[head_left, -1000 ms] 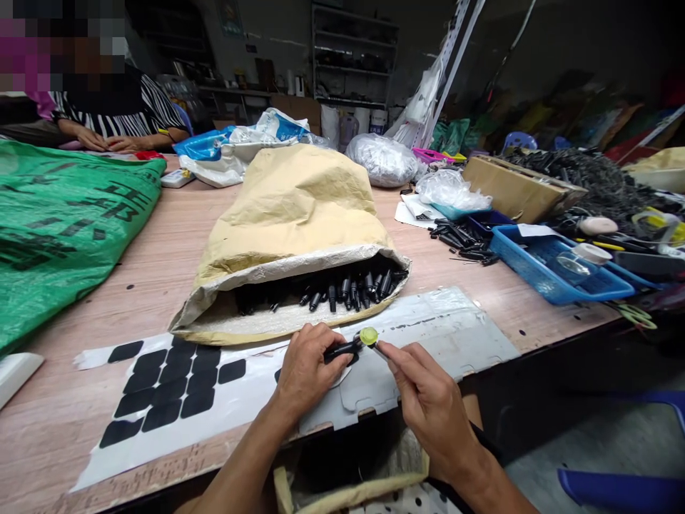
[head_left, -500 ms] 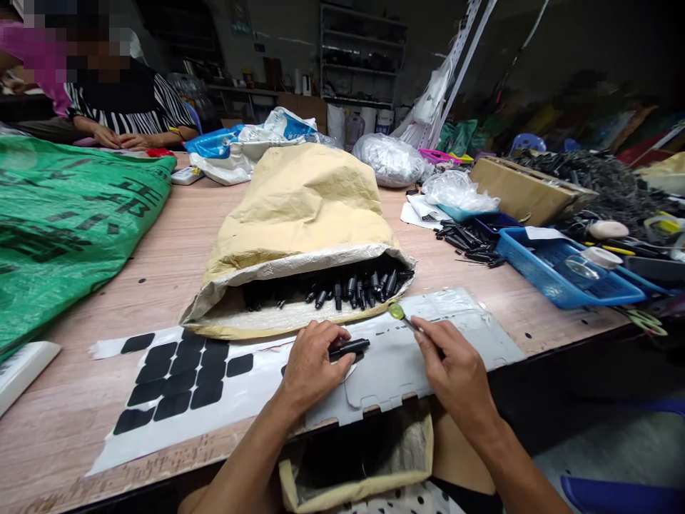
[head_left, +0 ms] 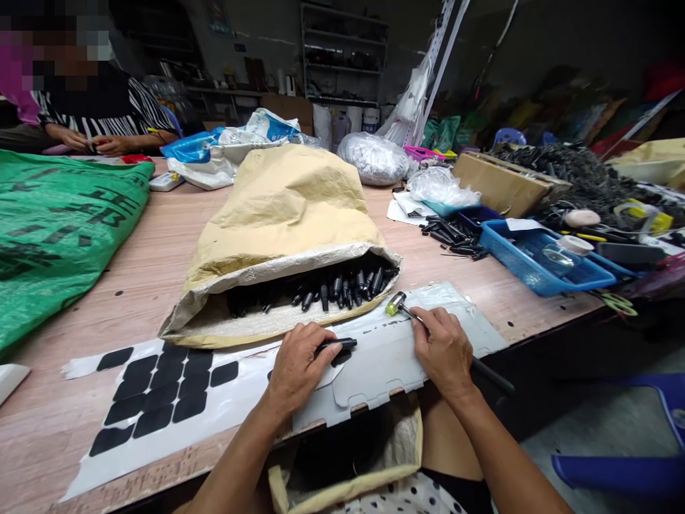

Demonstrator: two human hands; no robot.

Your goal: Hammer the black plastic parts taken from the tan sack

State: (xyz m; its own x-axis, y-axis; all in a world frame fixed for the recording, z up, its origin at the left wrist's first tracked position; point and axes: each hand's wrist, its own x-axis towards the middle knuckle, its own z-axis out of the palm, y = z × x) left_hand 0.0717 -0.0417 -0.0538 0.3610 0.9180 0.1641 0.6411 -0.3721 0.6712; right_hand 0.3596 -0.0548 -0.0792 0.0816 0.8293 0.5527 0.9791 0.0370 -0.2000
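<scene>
My left hand (head_left: 300, 360) is closed on a black pen-shaped tube (head_left: 342, 343), pressing it against the grey board (head_left: 374, 378). In my right hand (head_left: 442, 350) is a small mallet (head_left: 397, 304) with a clear yellow-green head and a black handle trailing back past my wrist. The mallet head hovers over or rests on the board's far edge; which one I cannot tell. Just beyond, a tan paper sack (head_left: 283, 221) lies with its mouth toward me, several black tubes (head_left: 342, 289) inside. White sheets with rounded black squares (head_left: 155, 396) lie left of my left hand.
An open sack (head_left: 396, 478) sits below the table edge at my lap. To the right are a blue basket (head_left: 535, 264), loose black parts (head_left: 447, 235) and a cardboard box (head_left: 497, 182). A green sack (head_left: 64, 228) lies left; a person (head_left: 101, 114) sits beyond it.
My right hand has turned the mallet so its head shows side-on and its handle shows behind my wrist. The whole view has shifted; my left hand keeps hold of the black tube.
</scene>
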